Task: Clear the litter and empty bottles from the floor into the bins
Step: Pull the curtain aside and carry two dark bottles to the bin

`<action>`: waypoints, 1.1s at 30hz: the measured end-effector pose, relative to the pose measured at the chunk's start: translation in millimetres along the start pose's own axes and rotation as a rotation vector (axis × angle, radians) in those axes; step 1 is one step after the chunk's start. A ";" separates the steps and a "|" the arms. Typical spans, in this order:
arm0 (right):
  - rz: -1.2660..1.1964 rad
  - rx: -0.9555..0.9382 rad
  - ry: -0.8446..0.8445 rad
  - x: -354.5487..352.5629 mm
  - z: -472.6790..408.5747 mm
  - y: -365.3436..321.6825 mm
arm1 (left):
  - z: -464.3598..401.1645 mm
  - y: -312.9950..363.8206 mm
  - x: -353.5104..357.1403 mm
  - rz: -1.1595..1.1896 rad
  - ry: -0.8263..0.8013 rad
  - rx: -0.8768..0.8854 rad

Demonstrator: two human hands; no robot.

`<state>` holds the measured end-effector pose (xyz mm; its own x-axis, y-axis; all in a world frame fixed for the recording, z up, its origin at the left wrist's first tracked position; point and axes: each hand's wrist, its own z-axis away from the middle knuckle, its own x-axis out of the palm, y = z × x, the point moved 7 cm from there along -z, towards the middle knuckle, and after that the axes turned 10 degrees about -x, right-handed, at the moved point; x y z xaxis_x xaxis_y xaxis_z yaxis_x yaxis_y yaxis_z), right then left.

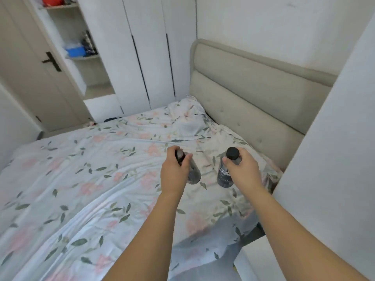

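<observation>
A: Currently both hands are loaded. Left hand (pixel 176 171) has its fingers wrapped round the neck of a dark, clear plastic bottle (pixel 192 173); right hand (pixel 242 170) is clamped on the shoulder of a second dark plastic bottle with a black screw cap (pixel 225 175). Both are held out over the floral bedsheet (pixel 97 179).

B: Orientation of the long axes?

A: Both hang cap-up, bases down and tipped slightly away from the person. The left one leans base-right, so the two bases sit near each other but apart. Whether the bases touch the sheet I cannot tell.

B: Which hand leads the next move?

A: Judgement only: neither has an advantage. No bin shows in this view, so the carry depends on turning away from the bed first.

B: Edges, clearance?

A: A white wall panel (pixel 332 159) stands close on the right, just beside the right forearm; the beige padded headboard (pixel 263 102) lies ahead. Open room is to the left, across the bed toward the white wardrobe doors (pixel 150 57) and the pale door with a black handle (pixel 30 74). The floor is largely hidden.

B: Risk?

A: A swing rightward would probably knock the right-hand bottle on the panel. A pull back and turn left looks safer.
</observation>
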<state>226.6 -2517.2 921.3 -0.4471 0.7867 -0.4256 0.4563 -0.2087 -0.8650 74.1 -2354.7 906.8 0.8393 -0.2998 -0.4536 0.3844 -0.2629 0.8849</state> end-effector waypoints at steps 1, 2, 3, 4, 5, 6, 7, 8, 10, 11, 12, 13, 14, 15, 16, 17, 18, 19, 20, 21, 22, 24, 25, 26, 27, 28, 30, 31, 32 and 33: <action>-0.024 -0.013 -0.036 25.7 -1.0 -13.2 | -8.1 -12.5 -28.5 0.009 0.048 -0.023; -0.053 -0.023 -0.072 51.3 -0.8 -26.7 | -14.8 -26.0 -56.6 0.017 0.095 -0.049; -0.079 -0.034 -0.105 76.7 -0.2 -39.8 | -19.8 -39.9 -83.6 0.023 0.139 -0.074; -0.096 -0.053 -0.135 101.4 1.1 -53.9 | -23.9 -54.0 -109.0 0.023 0.181 -0.097; -0.101 -0.076 -0.166 126.1 2.9 -67.4 | -26.5 -67.6 -133.6 0.019 0.221 -0.116; -0.110 -0.100 -0.199 150.5 5.7 -82.1 | -27.5 -81.1 -157.5 0.012 0.261 -0.136; -0.122 -0.127 -0.235 175.0 9.6 -96.7 | -27.5 -94.6 -180.9 0.008 0.300 -0.155; -0.137 -0.155 -0.279 199.3 14.8 -111.6 | -25.8 -107.2 -204.4 0.008 0.339 -0.173; -0.162 -0.204 -0.373 246.8 30.1 -140.6 | -17.9 -131.3 -252.4 -0.001 0.423 -0.202; -0.169 -0.230 -0.418 269.1 38.8 -154.5 | -12.1 -142.3 -276.4 -0.015 0.467 -0.219; -0.174 -0.259 -0.466 290.9 48.7 -169.1 | -4.7 -153.2 -301.1 -0.028 0.514 -0.243; -0.187 -0.283 -0.514 311.7 59.7 -183.2 | 4.0 -164.1 -325.6 -0.040 0.564 -0.269; -0.203 -0.302 -0.560 331.1 71.9 -197.2 | 14.3 -174.3 -349.3 -0.048 0.612 -0.293; -0.217 -0.322 -0.604 349.9 85.1 -211.1 | 25.8 -183.4 -372.3 -0.054 0.656 -0.315; -0.225 -0.348 -0.646 367.5 99.2 -225.7 | 38.6 -191.9 -394.9 -0.059 0.699 -0.335; -0.230 -0.378 -0.688 384.3 113.9 -239.7 | 52.1 -199.8 -416.6 -0.065 0.746 -0.353; -0.236 -0.410 -0.735 401.6 129.5 -254.1 | 67.0 -207.7 -437.8 -0.066 0.796 -0.375; -0.247 -0.441 -0.785 419.0 146.0 -267.5 | 82.6 -215.4 -457.9 -0.064 0.843 -0.401; -0.258 -0.470 -0.838 436.7 162.9 -280.1 | 98.7 -222.9 -476.7 -0.061 0.887 -0.432; -0.271 -0.499 -0.891 453.2 180.9 -292.8 | 115.4 -231.0 -494.9 -0.063 0.932 -0.467; -0.284 -0.521 -0.942 469.2 199.5 -304.8 | 132.8 -238.5 -512.7 -0.069 0.979 -0.501; -0.316 -0.553 -1.029 498.0 237.8 -328.1 | 168.5 -251.3 -546.1 -0.081 1.069 -0.558; -0.331 -0.568 -1.069 510.1 257.1 -339.4 | 185.3 -256.6 -560.8 -0.083 1.107 -0.582; -0.346 -0.580 -1.108 521.1 276.3 -350.3 | 201.5 -261.5 -574.6 -0.084 1.140 -0.606; -0.368 -0.590 -1.151 531.2 295.8 -360.9 | 217.0 -265.9 -587.8 -0.085 1.174 -0.631; -0.394 -0.600 -1.195 541.0 314.8 -371.6 | 231.4 -270.5 -600.2 -0.086 1.206 -0.653; -0.445 -0.614 -1.276 561.5 349.1 -391.2 | 255.9 -280.7 -624.2 -0.104 1.270 -0.691; -0.467 -0.620 -1.311 571.8 364.2 -400.6 | 266.4 -286.2 -636.7 -0.122 1.308 -0.704; -0.485 -0.621 -1.339 583.6 377.8 -408.7 | 275.5 -292.2 -649.0 -0.137 1.347 -0.709; -0.503 -0.613 -1.367 596.4 390.3 -416.0 | 283.3 -299.0 -660.8 -0.145 1.382 -0.711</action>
<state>-530.1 -2187.9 923.6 -0.8154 -0.4672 -0.3417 0.1315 0.4254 -0.8954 -704.3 -2337.8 912.1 0.3157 0.8384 -0.4443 0.2512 0.3777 0.8912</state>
